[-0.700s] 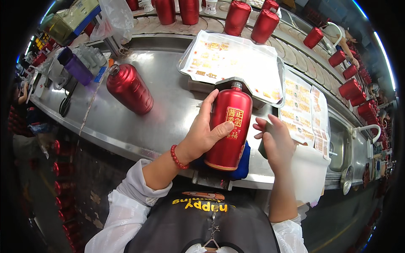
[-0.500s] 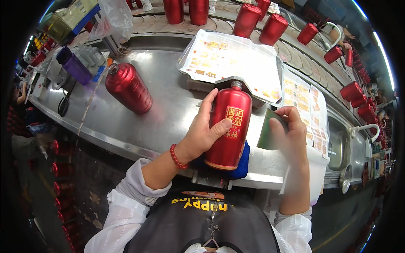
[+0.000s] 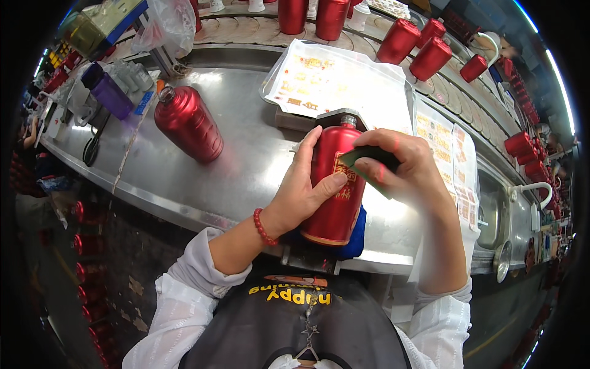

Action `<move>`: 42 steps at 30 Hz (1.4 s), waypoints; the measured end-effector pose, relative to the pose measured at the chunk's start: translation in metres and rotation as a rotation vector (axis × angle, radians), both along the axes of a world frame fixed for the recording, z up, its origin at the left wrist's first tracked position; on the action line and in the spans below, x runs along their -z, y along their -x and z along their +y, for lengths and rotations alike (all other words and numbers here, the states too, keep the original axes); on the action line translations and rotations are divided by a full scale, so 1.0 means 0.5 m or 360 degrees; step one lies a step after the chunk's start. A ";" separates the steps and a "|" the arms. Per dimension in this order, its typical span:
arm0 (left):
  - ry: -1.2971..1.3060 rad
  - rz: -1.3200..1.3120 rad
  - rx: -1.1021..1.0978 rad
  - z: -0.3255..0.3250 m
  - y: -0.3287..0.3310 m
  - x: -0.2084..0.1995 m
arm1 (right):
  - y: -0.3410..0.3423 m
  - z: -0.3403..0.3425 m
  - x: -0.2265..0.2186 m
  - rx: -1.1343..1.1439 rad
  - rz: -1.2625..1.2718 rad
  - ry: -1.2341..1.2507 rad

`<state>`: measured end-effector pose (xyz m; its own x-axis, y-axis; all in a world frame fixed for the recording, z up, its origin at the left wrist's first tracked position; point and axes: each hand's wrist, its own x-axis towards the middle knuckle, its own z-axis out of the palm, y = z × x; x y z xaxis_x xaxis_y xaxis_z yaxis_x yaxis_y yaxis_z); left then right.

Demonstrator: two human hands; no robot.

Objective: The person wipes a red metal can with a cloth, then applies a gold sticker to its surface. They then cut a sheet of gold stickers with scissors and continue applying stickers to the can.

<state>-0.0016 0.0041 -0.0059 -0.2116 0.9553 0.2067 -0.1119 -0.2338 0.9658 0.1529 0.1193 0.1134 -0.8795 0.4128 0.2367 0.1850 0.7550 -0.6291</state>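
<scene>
A glossy red bottle (image 3: 332,215) with gold lettering leans on a blue cloth (image 3: 355,240) at the near edge of the steel bench. My left hand (image 3: 304,194), wearing a red bead bracelet, is wrapped round its left side, the thumb across the front. In my right hand (image 3: 409,160) is a thin green scraper (image 3: 375,178), pinched between thumb and fingers. Its tip lies over the gold square on the bottle; whether it presses there I cannot tell. Behind the bottle's neck is a dark angular rest (image 3: 332,115).
White sheets of gold-red decals (image 3: 313,80) lie on a tray behind the bottle, others (image 3: 439,147) to its right. Another red bottle (image 3: 189,126) and a purple bottle (image 3: 109,92) stand on the left. Red bottles (image 3: 399,40) ride a conveyor (image 3: 239,31) beyond; a sink (image 3: 490,209) is at right.
My right hand has brought the green scraper left and up, from beside the bottle to its front. My left hand keeps its hold. Bottles on the conveyor have shifted right.
</scene>
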 end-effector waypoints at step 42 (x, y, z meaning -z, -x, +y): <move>-0.0773 0.1619 -0.0324 0.062 0.096 -0.057 | -0.047 -0.067 0.049 0.0136 0.0246 -0.0454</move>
